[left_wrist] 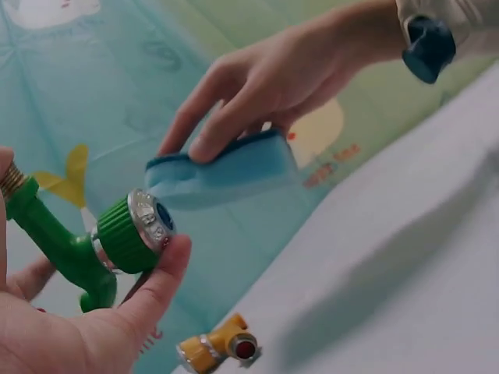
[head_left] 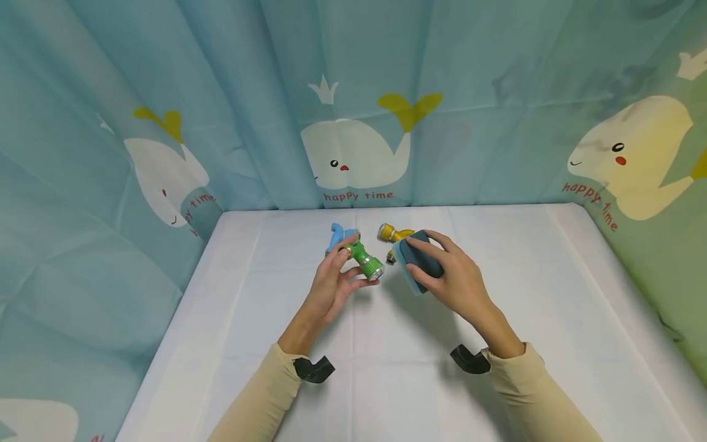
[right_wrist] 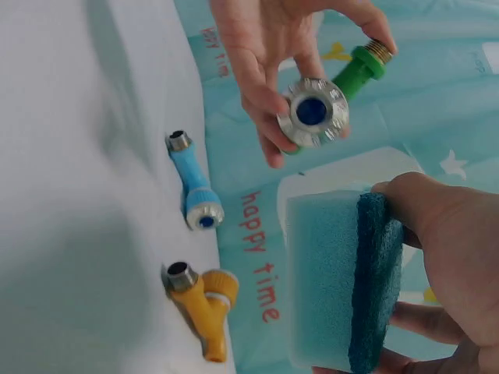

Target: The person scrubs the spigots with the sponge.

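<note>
My left hand [head_left: 337, 277] [left_wrist: 93, 312] holds a green plastic tap fitting [head_left: 364, 258] [left_wrist: 86, 241] [right_wrist: 327, 105] above the table, its silver-ringed end turned toward the right hand. My right hand [head_left: 450, 276] [right_wrist: 444, 257] grips a blue sponge [head_left: 420, 261] [left_wrist: 226, 167] [right_wrist: 335, 280] with a dark scouring side, held close to the right of the green fitting and not touching it. A blue fitting [head_left: 337, 236] [right_wrist: 193, 187] and a yellow fitting [head_left: 393, 236] [left_wrist: 214, 347] [right_wrist: 204, 308] lie on the table behind the hands.
A white cloth covers the table [head_left: 552, 307]. A teal curtain [head_left: 221, 92] with whale prints closes in the back and both sides. Black wrist camera mounts [head_left: 313, 368] sit at both sleeves.
</note>
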Tool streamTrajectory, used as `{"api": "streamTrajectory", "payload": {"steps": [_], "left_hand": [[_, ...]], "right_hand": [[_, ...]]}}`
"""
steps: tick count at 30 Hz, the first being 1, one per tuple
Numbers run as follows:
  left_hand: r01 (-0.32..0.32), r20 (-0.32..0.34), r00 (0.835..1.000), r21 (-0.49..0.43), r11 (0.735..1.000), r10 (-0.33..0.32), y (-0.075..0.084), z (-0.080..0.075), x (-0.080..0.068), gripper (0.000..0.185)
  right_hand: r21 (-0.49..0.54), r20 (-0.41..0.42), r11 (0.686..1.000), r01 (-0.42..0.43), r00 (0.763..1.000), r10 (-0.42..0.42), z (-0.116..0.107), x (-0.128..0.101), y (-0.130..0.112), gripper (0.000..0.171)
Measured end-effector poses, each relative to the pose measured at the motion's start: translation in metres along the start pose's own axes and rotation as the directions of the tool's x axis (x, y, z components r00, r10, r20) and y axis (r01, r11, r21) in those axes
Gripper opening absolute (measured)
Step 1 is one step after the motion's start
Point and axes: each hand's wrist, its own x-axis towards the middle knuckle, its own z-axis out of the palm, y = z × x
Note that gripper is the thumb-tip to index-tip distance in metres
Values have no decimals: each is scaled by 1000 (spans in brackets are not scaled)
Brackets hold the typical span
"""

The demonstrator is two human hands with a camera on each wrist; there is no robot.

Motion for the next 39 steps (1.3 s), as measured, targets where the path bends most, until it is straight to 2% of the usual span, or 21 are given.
{"api": "streamTrajectory", "payload": {"steps": [3,7,13,16,18,20,23,24,25,26,29,31,33,36,39], "left_hand": [[-3,4,1000,69,998,3,-2,-1,1,52],[16,-3,1000,131,991,-16,-4,-2,1,62],[100,-11,995,238,966,-100,-7,-2,1,35],[78,-41,997,310,948,-69,-8,-1,0,32],[49,-81,997,378,925,-20,-8,-1,0,29],[14,-115,992,480,877,47,-9,0,-1,26],[-20,-130,984,595,803,120,-10,0,-2,24],[-25,-130,983,615,788,133,-10,0,-2,25],[-29,-126,983,618,786,135,-10,0,-3,28],[-30,-119,985,600,799,126,-10,0,-3,31],[-18,-101,992,492,870,77,-12,-1,-3,43],[-6,-89,995,431,903,49,-13,-2,-4,50],[0,-82,996,395,919,35,-14,-2,-4,52],[12,-84,996,375,927,21,-15,-2,-5,56],[20,-60,998,311,950,-1,-14,-2,-5,80]], "right_hand": [[15,10,1000,-20,1000,19,-1,-4,5,49],[32,33,998,-45,998,44,0,-8,9,50],[80,21,996,-27,999,25,2,-13,10,50],[116,6,993,8,1000,-9,3,-14,8,50],[135,4,991,24,1000,-25,4,-14,6,50],[148,2,988,32,999,-33,4,-15,4,50],[152,0,988,34,999,-34,3,-17,3,50],[151,-1,988,33,999,-33,4,-17,3,50],[151,-2,988,32,999,-32,4,-18,4,50],[151,-1,988,30,1000,-30,4,-19,5,50],[156,1,988,21,1000,-21,3,-21,6,50],[160,2,987,18,1000,-18,2,-21,7,51],[161,2,987,16,1000,-17,2,-22,7,51],[160,2,987,17,1000,-18,1,-22,8,51],[158,-3,987,19,1000,-19,1,-23,8,51]]}}
